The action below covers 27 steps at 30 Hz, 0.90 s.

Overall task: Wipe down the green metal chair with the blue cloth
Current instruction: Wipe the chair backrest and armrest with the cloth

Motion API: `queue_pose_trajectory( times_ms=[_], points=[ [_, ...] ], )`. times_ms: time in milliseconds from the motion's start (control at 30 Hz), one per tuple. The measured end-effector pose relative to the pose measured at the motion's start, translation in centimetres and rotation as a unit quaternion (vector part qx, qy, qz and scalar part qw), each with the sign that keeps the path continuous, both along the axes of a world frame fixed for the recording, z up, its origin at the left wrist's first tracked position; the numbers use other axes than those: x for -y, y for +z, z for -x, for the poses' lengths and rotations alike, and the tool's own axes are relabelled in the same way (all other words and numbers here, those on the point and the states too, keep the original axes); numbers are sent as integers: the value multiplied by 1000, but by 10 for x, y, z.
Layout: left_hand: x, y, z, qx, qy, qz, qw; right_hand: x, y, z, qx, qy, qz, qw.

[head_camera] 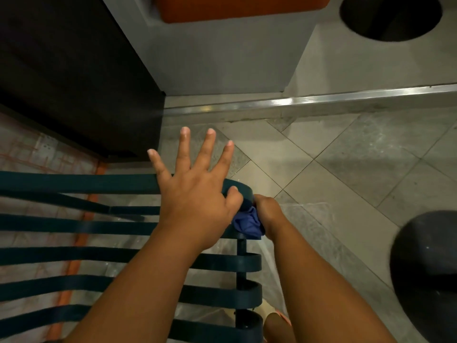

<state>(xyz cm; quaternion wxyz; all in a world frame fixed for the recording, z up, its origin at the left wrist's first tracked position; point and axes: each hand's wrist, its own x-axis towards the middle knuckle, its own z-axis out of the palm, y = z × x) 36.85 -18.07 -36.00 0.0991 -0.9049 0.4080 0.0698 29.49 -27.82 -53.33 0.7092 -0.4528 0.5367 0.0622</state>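
The green metal chair (74, 226) fills the lower left, its flat slats running left to right and curving round at their right ends. My left hand (195, 191) rests palm down on the top slat near its right end, fingers spread, thumb hooked over the slat's edge. My right hand (268, 214) is closed around the bunched blue cloth (248, 224), pressing it against the chair's right side just below the top slat's curve. Part of the cloth is hidden under my hands.
A dark cabinet (74, 70) stands at the upper left, close to the chair. A metal floor strip (321, 100) crosses the tiled floor. Round dark objects sit at the upper right (390, 16) and lower right (427, 268). My foot (277, 323) shows beside the chair.
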Motion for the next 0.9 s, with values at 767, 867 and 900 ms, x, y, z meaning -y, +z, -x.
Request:
queue_pose_trajectory(
  times_ms=[767, 867, 900],
  points=[
    [1, -1, -2, 8, -3, -8, 1000, 15, -27, -10, -62, 47, -26, 997],
    [0, -2, -4, 5, 1, -6, 1000, 14, -43, -13, -68, 55, -40, 995],
    [-1, -2, -3, 4, 1, -6, 1000, 13, -47, -14, -62, 62, -44, 995]
  ],
)
